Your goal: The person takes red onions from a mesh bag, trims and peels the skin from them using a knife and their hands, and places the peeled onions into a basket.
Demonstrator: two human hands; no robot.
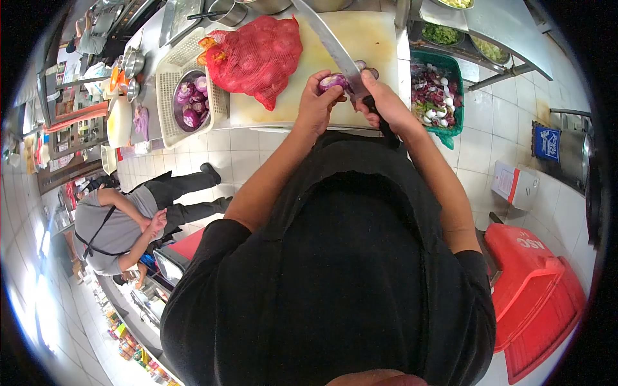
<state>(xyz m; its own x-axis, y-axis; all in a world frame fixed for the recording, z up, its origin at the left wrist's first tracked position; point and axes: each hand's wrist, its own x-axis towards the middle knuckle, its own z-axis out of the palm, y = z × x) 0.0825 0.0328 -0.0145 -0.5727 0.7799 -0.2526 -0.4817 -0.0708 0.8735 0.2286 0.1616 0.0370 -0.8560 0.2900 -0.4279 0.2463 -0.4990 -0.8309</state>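
Note:
Near the front edge of the white cutting board (367, 38), my left hand (317, 103) is closed around a purple onion (333, 82). My right hand (389, 103) grips a large knife (328, 40) by its black handle, with the blade pointing up and to the left and its base close to the onion. More onion pieces (368, 68) show just behind my right hand. On the board's left side lies a red mesh bag (257, 58) full of onions. Further left, a white plastic basket (168, 109) holds a metal bowl of purple onions (192, 103).
A green bin (459, 96) with onion skins and scraps stands right of the board. Beyond it is a metal shelf (508, 32) with food trays. A red container (534, 289) and a white box (515, 185) are at the right. Another person (122, 222) stands at the left.

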